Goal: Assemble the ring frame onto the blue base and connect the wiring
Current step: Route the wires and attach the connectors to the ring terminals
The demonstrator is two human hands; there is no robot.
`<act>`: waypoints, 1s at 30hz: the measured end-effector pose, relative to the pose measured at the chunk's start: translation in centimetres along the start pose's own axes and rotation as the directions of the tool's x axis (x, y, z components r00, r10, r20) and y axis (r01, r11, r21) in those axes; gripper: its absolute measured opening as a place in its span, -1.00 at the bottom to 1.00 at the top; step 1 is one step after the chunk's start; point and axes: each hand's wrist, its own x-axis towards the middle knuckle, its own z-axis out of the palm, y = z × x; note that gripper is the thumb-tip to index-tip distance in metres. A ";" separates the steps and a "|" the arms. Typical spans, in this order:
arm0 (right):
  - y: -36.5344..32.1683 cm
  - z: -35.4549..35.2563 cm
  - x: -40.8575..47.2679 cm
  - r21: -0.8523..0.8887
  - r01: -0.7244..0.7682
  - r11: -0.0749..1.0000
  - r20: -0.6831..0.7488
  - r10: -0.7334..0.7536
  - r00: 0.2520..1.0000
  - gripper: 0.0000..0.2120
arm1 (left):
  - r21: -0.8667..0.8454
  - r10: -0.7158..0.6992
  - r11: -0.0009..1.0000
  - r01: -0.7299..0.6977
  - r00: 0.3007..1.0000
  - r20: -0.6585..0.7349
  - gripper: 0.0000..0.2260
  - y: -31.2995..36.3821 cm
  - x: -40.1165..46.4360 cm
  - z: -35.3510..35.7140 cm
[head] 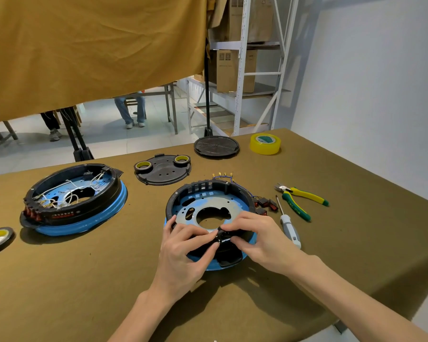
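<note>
Here, at a table point(356, 255) draped in olive-brown cloth, a person's two hands meet over the near rim of a black ring frame point(209, 187) that sits on a blue base point(232, 266) at the middle of the table. The left hand point(183, 245) and the right hand point(255, 233) each pinch a small black part point(223, 236) at that near rim, fingertips almost touching. Blue wires point(235, 185) with gold-coloured ends trail from the far side of the frame, and small black and red switches point(266, 204) lie just beside its right edge. A screwdriver point(288, 224) and green-and-yellow pliers point(299, 199) rest to the right. To the left stands a second blue and black unit point(74, 198), its inside full of white wires. Behind lie a black plate point(162, 170) carrying two tape rolls, a round black disc point(216, 146) and a yellow tape roll point(265, 143).
</note>
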 end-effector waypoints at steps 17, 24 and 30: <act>0.1 0.3 -0.6 -0.066 0.067 0.996 -0.014 -0.068 0.998 -0.67 | 0.050 0.073 0.996 -0.072 0.997 -0.010 -0.71 0.1 0.0 0.4; 0.0 0.5 -0.8 -0.050 0.077 0.996 -0.050 -0.080 0.996 -0.67 | 0.078 0.071 0.995 -0.066 0.995 -0.072 -0.79 0.6 -0.2 1.1; -0.1 0.3 -0.9 -0.030 0.042 0.999 -0.022 -0.042 0.999 -0.62 | 0.072 0.077 0.995 -0.071 0.993 -0.087 -0.81 0.6 -0.2 1.2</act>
